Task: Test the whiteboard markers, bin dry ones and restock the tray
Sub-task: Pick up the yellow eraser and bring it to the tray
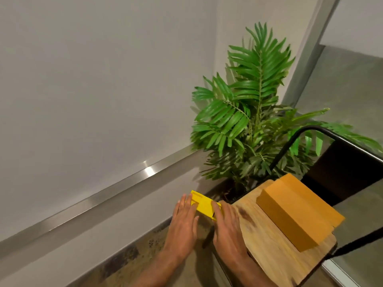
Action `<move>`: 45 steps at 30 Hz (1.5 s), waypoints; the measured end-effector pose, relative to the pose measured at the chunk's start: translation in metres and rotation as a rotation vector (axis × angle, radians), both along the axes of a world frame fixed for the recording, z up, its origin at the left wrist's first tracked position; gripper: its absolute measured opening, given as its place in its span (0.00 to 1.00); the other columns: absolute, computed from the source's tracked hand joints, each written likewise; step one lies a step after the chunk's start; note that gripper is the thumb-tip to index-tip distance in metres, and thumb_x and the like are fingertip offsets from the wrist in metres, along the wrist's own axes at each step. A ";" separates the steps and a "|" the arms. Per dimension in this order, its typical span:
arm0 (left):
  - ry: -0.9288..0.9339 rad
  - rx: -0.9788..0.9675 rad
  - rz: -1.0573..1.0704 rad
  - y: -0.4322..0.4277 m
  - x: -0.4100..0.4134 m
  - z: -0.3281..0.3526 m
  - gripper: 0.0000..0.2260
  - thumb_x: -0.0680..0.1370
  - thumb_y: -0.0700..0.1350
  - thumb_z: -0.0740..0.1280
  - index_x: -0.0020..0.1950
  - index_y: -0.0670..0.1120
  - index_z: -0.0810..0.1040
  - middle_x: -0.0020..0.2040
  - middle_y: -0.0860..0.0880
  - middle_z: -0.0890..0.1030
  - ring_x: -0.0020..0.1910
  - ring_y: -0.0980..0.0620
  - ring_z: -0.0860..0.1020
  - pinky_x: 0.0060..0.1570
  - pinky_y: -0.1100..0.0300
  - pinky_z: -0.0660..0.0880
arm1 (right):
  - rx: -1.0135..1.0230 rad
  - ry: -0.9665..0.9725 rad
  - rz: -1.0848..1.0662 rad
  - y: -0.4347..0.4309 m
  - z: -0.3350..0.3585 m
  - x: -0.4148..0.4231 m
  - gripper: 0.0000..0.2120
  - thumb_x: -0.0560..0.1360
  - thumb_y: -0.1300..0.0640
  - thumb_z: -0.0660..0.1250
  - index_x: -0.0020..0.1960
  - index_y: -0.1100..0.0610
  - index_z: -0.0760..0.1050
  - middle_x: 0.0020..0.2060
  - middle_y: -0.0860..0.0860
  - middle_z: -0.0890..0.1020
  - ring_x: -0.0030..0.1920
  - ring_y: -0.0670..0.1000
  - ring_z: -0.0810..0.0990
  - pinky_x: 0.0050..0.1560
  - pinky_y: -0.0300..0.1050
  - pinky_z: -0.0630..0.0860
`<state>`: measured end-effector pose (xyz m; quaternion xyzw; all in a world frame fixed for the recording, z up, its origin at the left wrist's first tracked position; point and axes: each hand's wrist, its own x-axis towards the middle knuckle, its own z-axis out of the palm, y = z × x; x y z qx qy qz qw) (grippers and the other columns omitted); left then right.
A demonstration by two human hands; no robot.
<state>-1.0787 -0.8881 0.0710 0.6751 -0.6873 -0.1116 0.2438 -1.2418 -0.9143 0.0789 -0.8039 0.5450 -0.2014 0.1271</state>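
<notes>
A flat yellow plastic tray [204, 205] is held between both hands, low in the view, just below the whiteboard [93, 90] and its metal ledge [116, 189]. My left hand [184, 218] grips its left end with fingers over the top. My right hand [227, 220] grips its right end. No markers are visible in or near the tray.
An orange cardboard box [294, 214] lies closed on a wooden stool seat [269, 245] to the right of my hands. A green potted palm [248, 112] stands in the corner behind it. A black chair frame [331, 141] curves at the right.
</notes>
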 end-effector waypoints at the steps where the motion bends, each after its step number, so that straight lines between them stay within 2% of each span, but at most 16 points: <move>1: 0.007 -0.023 0.022 0.005 0.012 0.004 0.22 0.83 0.46 0.61 0.78 0.46 0.69 0.82 0.48 0.60 0.82 0.49 0.56 0.81 0.54 0.49 | -0.010 -0.001 0.028 0.004 0.007 0.011 0.38 0.69 0.71 0.68 0.76 0.54 0.61 0.68 0.55 0.69 0.69 0.58 0.66 0.71 0.56 0.67; 3: 0.026 -0.066 0.060 0.017 0.034 0.014 0.21 0.81 0.44 0.65 0.74 0.43 0.73 0.79 0.45 0.66 0.79 0.46 0.63 0.80 0.57 0.50 | -0.019 0.002 0.077 0.013 0.018 0.030 0.38 0.70 0.71 0.66 0.76 0.53 0.59 0.69 0.55 0.67 0.71 0.58 0.63 0.73 0.56 0.65; 5: 0.041 -0.101 0.117 0.033 0.057 0.024 0.18 0.82 0.44 0.65 0.72 0.42 0.75 0.78 0.46 0.68 0.78 0.46 0.65 0.79 0.60 0.48 | -0.017 0.007 0.134 0.024 0.029 0.054 0.36 0.73 0.69 0.65 0.77 0.52 0.58 0.71 0.55 0.65 0.73 0.57 0.60 0.74 0.55 0.61; 9: 0.064 -0.159 0.201 0.069 0.103 0.039 0.17 0.83 0.44 0.64 0.72 0.44 0.75 0.79 0.51 0.64 0.80 0.51 0.60 0.80 0.62 0.47 | -0.042 -0.018 0.249 0.047 0.046 0.101 0.33 0.74 0.66 0.64 0.76 0.52 0.60 0.70 0.54 0.66 0.72 0.57 0.63 0.72 0.55 0.66; 12: 0.049 -0.164 0.276 0.100 0.141 0.049 0.19 0.85 0.46 0.62 0.76 0.44 0.71 0.82 0.51 0.60 0.82 0.54 0.54 0.80 0.63 0.44 | -0.075 -0.060 0.321 0.068 0.061 0.142 0.32 0.74 0.66 0.67 0.75 0.53 0.62 0.68 0.54 0.68 0.69 0.56 0.67 0.67 0.54 0.71; 15: 0.042 -0.164 0.345 0.135 0.184 0.057 0.20 0.86 0.47 0.60 0.78 0.45 0.69 0.83 0.51 0.57 0.82 0.55 0.52 0.80 0.61 0.45 | -0.116 -0.108 0.400 0.094 0.074 0.186 0.31 0.73 0.65 0.71 0.73 0.54 0.64 0.66 0.53 0.70 0.66 0.54 0.70 0.65 0.52 0.73; 18: 0.030 -0.198 0.379 0.169 0.224 0.066 0.20 0.85 0.46 0.61 0.77 0.45 0.70 0.81 0.51 0.61 0.82 0.53 0.56 0.80 0.54 0.53 | -0.144 -0.125 0.457 0.118 0.079 0.228 0.32 0.72 0.66 0.73 0.73 0.54 0.65 0.65 0.54 0.71 0.65 0.56 0.72 0.65 0.54 0.73; 20: 0.027 -0.202 0.412 0.191 0.248 0.073 0.22 0.85 0.45 0.63 0.79 0.46 0.67 0.81 0.51 0.60 0.82 0.53 0.55 0.81 0.54 0.53 | -0.157 -0.132 0.495 0.134 0.081 0.256 0.33 0.71 0.66 0.74 0.72 0.55 0.65 0.65 0.55 0.73 0.65 0.56 0.73 0.65 0.56 0.74; 24: 0.039 -0.171 0.495 0.232 0.294 0.084 0.24 0.85 0.45 0.62 0.81 0.47 0.62 0.80 0.55 0.53 0.81 0.56 0.49 0.79 0.59 0.44 | -0.198 -0.152 0.571 0.162 0.089 0.311 0.36 0.67 0.67 0.77 0.71 0.54 0.67 0.62 0.53 0.74 0.63 0.52 0.71 0.61 0.52 0.75; 26: 0.046 -0.160 0.533 0.247 0.313 0.088 0.25 0.85 0.46 0.61 0.82 0.47 0.60 0.79 0.56 0.51 0.80 0.56 0.48 0.78 0.60 0.41 | -0.194 -0.140 0.602 0.171 0.090 0.334 0.38 0.66 0.67 0.78 0.71 0.52 0.67 0.62 0.53 0.76 0.62 0.53 0.74 0.60 0.51 0.75; 28: 0.068 -0.131 0.592 0.259 0.331 0.090 0.26 0.86 0.48 0.59 0.83 0.49 0.55 0.80 0.57 0.47 0.80 0.57 0.45 0.75 0.65 0.38 | -0.185 -0.114 0.634 0.178 0.092 0.357 0.40 0.63 0.66 0.80 0.70 0.53 0.68 0.62 0.54 0.78 0.60 0.56 0.78 0.58 0.51 0.77; 31: 0.112 -0.076 0.669 0.273 0.357 0.086 0.28 0.87 0.52 0.56 0.84 0.51 0.48 0.83 0.54 0.45 0.83 0.55 0.45 0.74 0.69 0.36 | -0.182 -0.071 0.683 0.184 0.089 0.390 0.42 0.58 0.64 0.84 0.68 0.54 0.70 0.60 0.56 0.80 0.56 0.58 0.82 0.54 0.52 0.80; 36: 0.124 0.007 0.776 0.284 0.384 0.083 0.31 0.83 0.63 0.44 0.83 0.51 0.45 0.83 0.53 0.44 0.83 0.54 0.45 0.72 0.70 0.35 | -0.152 -0.049 0.779 0.183 0.077 0.434 0.39 0.64 0.64 0.80 0.70 0.53 0.68 0.62 0.54 0.78 0.61 0.57 0.78 0.58 0.54 0.79; 40: 0.080 0.020 0.875 0.289 0.403 0.076 0.28 0.86 0.56 0.53 0.84 0.53 0.47 0.83 0.56 0.43 0.82 0.56 0.43 0.72 0.69 0.35 | -0.159 -0.044 0.852 0.176 0.065 0.466 0.35 0.66 0.66 0.77 0.70 0.54 0.69 0.62 0.54 0.77 0.60 0.57 0.78 0.59 0.54 0.78; 43: 0.054 0.067 0.925 0.290 0.412 0.076 0.27 0.86 0.57 0.51 0.83 0.53 0.51 0.81 0.57 0.40 0.83 0.55 0.42 0.71 0.70 0.32 | -0.148 -0.034 0.903 0.169 0.062 0.489 0.37 0.63 0.68 0.78 0.68 0.54 0.69 0.60 0.54 0.78 0.58 0.56 0.79 0.56 0.53 0.79; 45: 0.031 0.107 0.927 0.290 0.418 0.078 0.26 0.86 0.55 0.52 0.83 0.53 0.48 0.79 0.56 0.36 0.81 0.56 0.37 0.70 0.69 0.30 | -0.145 -0.033 0.927 0.165 0.059 0.503 0.39 0.60 0.69 0.79 0.67 0.53 0.70 0.59 0.54 0.78 0.56 0.56 0.79 0.55 0.52 0.79</move>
